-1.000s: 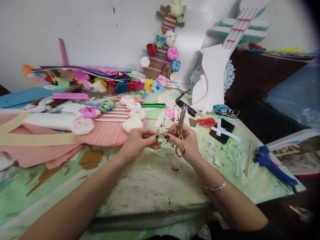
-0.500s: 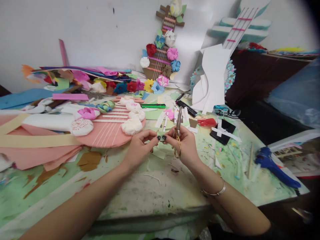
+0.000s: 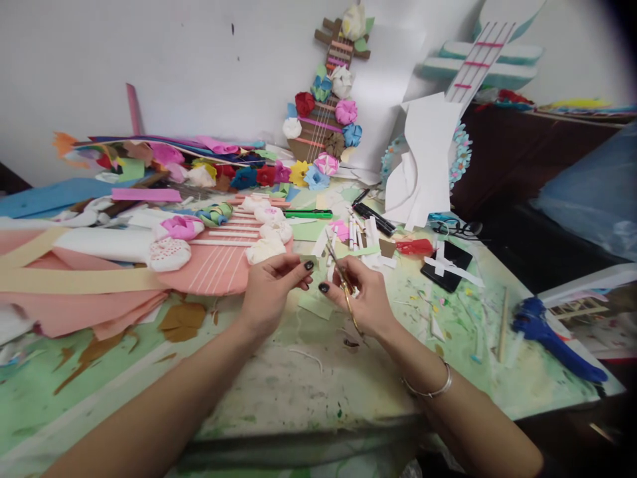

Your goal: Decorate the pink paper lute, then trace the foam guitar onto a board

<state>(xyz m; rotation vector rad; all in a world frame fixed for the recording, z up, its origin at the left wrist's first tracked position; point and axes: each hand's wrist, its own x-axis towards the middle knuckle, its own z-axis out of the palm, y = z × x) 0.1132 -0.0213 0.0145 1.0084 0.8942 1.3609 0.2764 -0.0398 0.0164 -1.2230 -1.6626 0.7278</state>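
Observation:
Pinched between the thumb and fingers of my left hand (image 3: 271, 289) is a small piece of green paper (image 3: 309, 261). My right hand (image 3: 365, 295) grips a pair of gold-handled scissors (image 3: 343, 275), their blades pointing up and away from me. The scissor tips are close to the paper but apart from it. Under the hands, a pale green paper sheet (image 3: 316, 306) lies on the table. Just left of my left hand rests a pink paper guitar body (image 3: 219, 265) with white strings and white paper flowers (image 3: 269, 250).
A brown flower-covered guitar (image 3: 323, 113) and a white paper guitar shape (image 3: 423, 159) lean at the back. To the right lie a black phone-like slab (image 3: 446, 265), a blue glue gun (image 3: 557, 338) and a wooden stick (image 3: 503, 324). A green cutter (image 3: 308, 214) and black pens (image 3: 373, 218) lie ahead.
My hands have moved apart; the right no longer touches the paper. The scissors have swung from upright to leaning left, tips now nearer the paper in my left hand.

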